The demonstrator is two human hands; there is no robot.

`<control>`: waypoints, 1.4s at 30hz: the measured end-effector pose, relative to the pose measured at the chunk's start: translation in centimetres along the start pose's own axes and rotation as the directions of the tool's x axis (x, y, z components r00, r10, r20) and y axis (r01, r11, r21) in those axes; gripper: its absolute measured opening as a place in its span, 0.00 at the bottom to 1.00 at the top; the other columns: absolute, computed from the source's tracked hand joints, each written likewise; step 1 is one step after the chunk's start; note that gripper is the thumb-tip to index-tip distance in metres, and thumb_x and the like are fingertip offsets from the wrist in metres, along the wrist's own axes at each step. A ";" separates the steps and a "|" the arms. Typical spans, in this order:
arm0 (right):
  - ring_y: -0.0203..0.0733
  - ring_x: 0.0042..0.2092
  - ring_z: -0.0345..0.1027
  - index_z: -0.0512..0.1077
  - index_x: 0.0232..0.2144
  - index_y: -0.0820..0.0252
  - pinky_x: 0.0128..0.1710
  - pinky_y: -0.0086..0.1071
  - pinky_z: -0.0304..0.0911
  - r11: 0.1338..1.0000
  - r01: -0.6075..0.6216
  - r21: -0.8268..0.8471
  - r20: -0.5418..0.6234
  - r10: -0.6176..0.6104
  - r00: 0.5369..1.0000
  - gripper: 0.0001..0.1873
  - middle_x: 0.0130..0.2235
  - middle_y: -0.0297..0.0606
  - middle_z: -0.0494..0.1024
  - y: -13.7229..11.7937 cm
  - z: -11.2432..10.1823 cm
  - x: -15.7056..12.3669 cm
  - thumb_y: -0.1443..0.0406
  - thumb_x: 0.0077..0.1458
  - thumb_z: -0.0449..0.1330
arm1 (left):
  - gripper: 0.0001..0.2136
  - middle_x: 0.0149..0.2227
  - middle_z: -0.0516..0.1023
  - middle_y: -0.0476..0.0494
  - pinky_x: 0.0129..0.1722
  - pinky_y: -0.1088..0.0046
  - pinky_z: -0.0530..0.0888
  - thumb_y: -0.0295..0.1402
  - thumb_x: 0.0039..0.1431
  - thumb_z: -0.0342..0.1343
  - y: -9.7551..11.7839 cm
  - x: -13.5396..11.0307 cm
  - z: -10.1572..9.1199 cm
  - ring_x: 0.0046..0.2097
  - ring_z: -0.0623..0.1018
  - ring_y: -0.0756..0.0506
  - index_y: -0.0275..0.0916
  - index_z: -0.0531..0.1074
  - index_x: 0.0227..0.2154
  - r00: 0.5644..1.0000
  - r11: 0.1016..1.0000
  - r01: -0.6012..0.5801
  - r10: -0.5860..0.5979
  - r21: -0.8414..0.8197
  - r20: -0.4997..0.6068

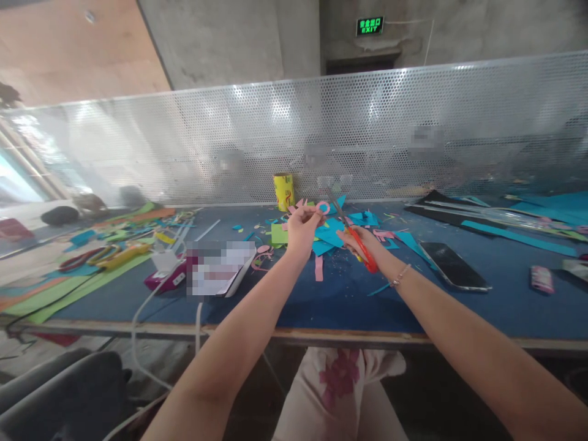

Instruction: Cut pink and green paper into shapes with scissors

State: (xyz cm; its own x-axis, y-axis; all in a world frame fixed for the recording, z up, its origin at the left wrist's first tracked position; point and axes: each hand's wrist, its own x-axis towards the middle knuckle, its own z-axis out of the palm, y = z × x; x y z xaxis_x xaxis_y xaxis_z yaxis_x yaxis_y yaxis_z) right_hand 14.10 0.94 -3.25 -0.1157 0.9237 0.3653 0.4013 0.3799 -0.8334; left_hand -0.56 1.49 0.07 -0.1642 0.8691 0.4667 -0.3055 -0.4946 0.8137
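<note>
Over the middle of the blue table (294, 313), my left hand (303, 223) is closed in a fingertip pinch on the near-left edge of a pink ring (327, 208), likely so most of the rim stays exposed. My right hand (371, 241) grips the orange-handled scissors (362, 247) just right of it; blades point far and left, presumably to keep my fingers off them. Can't tell if they're parted. Blue scraps (327, 236) lie around and below my hands, probably offcuts. Yellow roll (283, 192) upright at the far side, black phone (452, 266) flat at right, both likely kept out of my way.
</note>
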 end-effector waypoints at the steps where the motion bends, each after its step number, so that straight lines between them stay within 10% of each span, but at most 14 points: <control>1: 0.31 0.17 0.52 0.60 0.20 0.58 0.17 0.28 0.48 1.000 -0.010 0.020 -0.005 0.010 1.000 0.16 0.15 0.26 0.58 -0.2 -0.1 -0.1 0.53 0.42 0.57 | 0.05 0.21 0.71 0.51 0.31 0.75 0.71 0.30 0.42 0.58 0.0 -0.1 0.1 0.25 0.72 0.54 0.37 0.67 0.23 1.000 1.000 0.003 -0.003 0.013 0.022; 13: 0.32 0.24 0.57 0.63 0.26 0.60 0.27 0.31 0.57 0.954 0.127 0.271 -0.184 -0.078 0.980 0.13 0.23 0.30 0.63 -2.8 -0.6 -0.9 0.58 0.41 0.60 | 0.07 0.20 0.71 0.51 0.28 0.76 0.70 0.32 0.42 0.60 -0.5 -1.5 0.7 0.24 0.71 0.54 0.36 0.67 0.22 0.963 0.991 -0.020 -0.016 0.131 0.269; 23: 0.31 0.23 0.57 0.62 0.22 0.60 0.26 0.30 0.57 0.965 0.087 0.248 -0.258 -0.021 0.966 0.13 0.22 0.30 0.63 -3.7 -0.7 -1.2 0.62 0.36 0.63 | 0.08 0.21 0.71 0.50 0.28 0.74 0.69 0.34 0.41 0.60 -1.2 -1.3 0.5 0.26 0.71 0.53 0.36 0.68 0.21 0.951 0.972 -0.087 0.017 0.217 0.309; 29: 0.31 0.23 0.59 0.61 0.23 0.60 0.24 0.29 0.57 0.858 -0.023 0.513 -0.209 0.151 0.966 0.17 0.22 0.29 0.64 -3.8 -0.4 -1.2 0.62 0.31 0.65 | 0.08 0.23 0.72 0.49 0.29 0.73 0.70 0.35 0.42 0.60 -1.8 -1.0 0.1 0.26 0.71 0.52 0.37 0.69 0.21 0.945 0.940 -0.173 0.074 0.295 0.320; 42: 0.31 0.23 0.62 0.58 0.21 0.59 0.26 0.30 0.60 0.797 -0.004 0.603 -0.160 0.126 0.979 0.18 0.21 0.29 0.64 -4.2 -0.4 -1.3 0.62 0.31 0.65 | 0.10 0.20 0.72 0.50 0.30 0.74 0.71 0.36 0.41 0.60 -1.2 -1.0 0.3 0.25 0.72 0.53 0.35 0.68 0.20 0.966 0.978 -0.050 -0.004 0.200 0.259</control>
State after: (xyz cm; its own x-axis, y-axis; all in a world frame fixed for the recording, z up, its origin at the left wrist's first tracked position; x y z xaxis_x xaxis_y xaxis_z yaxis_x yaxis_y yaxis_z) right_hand 12.88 -1.88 -0.05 0.0828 0.9443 0.3185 -0.2278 0.3291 -0.9164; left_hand 0.20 1.26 -1.28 0.0859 0.8391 0.5372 -0.1030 -0.5288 0.8425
